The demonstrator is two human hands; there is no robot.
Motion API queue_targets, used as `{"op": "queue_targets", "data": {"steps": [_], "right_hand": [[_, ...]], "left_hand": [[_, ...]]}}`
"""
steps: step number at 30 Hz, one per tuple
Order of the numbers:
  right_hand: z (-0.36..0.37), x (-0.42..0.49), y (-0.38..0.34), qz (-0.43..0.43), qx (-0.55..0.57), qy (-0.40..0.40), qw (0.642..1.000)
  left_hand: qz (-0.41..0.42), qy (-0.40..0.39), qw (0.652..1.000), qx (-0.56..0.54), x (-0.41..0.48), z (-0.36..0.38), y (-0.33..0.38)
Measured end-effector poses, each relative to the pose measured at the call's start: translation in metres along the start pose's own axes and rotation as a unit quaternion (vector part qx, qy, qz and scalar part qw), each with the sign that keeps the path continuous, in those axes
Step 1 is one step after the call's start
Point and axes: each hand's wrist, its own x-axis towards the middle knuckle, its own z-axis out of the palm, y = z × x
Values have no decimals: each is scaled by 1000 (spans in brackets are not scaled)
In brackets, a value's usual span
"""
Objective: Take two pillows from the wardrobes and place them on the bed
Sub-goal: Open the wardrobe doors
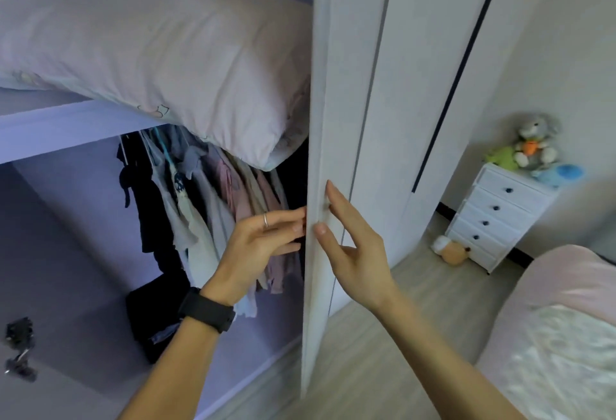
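Pillow [160,63] lies on the wardrobe shelf [66,123], overhanging hung clothes [213,206].
Left hand [263,243], fingers loosely spread, and flat, open right hand [350,243] bracket the smooth white door's edge [316,219]; a pink bed [563,329] sits well right.

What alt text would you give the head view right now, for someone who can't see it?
Both hands meet at the edge of an open white wardrobe door: the left hand inside it, the right hand on its outer face. A pale pink pillow lies on the shelf above hanging clothes. A pink-covered bed sits lower right.
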Motion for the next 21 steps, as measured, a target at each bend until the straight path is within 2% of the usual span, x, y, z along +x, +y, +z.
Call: {"op": "queue_targets", "data": {"steps": [6,11,14,17,21], "right_hand": [[-34,-35,1,55,9,91,994],[-86,-49,2,76,-66,155,983],[-116,-53,10,100,-78,192,973],[-137,-54,21,120,-75,248,958],[-154,-52,32,103,-145,281,943]], "left_hand": [[4,-112,992,51,0,41,-1],[53,-201,970,124,7,94,-23],[90,-202,964,151,23,122,-31],[145,-174,948,223,50,139,-34],[246,-135,905,321,85,162,-40]]}}
